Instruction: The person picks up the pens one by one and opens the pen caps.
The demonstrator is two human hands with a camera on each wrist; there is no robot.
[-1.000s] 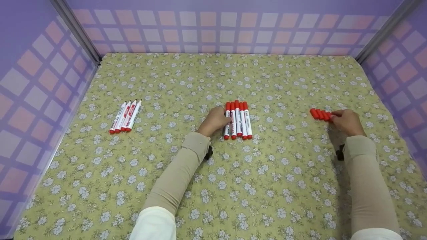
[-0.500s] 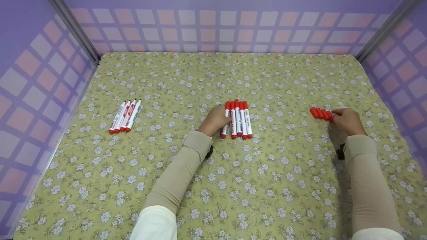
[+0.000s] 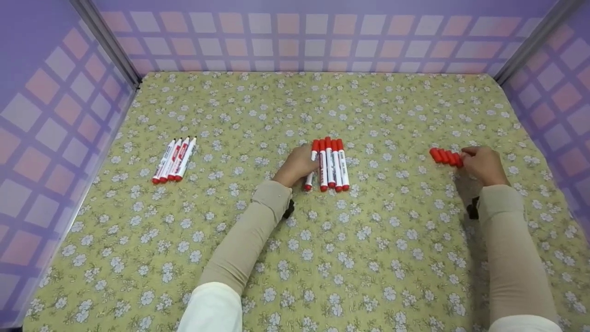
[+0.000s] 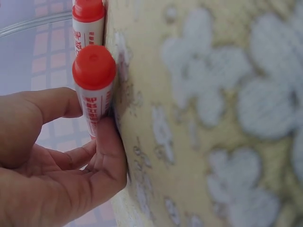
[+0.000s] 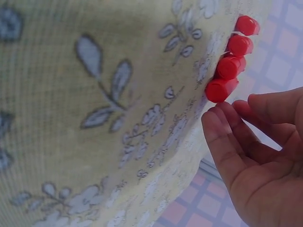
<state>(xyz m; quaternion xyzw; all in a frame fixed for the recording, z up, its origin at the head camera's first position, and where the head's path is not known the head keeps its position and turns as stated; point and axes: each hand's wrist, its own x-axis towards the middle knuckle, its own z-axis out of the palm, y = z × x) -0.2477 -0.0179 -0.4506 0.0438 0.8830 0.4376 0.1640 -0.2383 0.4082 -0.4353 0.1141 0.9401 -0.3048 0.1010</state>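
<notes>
My left hand [image 3: 296, 164] pinches the leftmost white marker [image 4: 94, 71] of the middle group between thumb and fingers. This marker has its red cap on and lies at a slight tilt, its lower end a little apart from the others. Several capped markers [image 3: 333, 166] lie side by side just right of it. At the right, my right hand [image 3: 485, 165] is beside a row of several loose red marker caps [image 3: 446, 157]. In the right wrist view its fingertips [image 5: 213, 118] are right at the nearest cap [image 5: 218, 90], with the fingers loosely bent and nothing between them.
At the left lie several uncapped markers [image 3: 175, 160], dark tips pointing to the back. A flowered yellow cloth [image 3: 368, 258] covers the table. Purple checked panels [image 3: 295, 37] stand along the back and both sides.
The lower end of the leftmost middle marker has swung left, away from its neighbours, under my left hand. My right hand has drawn back slightly from the end cap of the row.
</notes>
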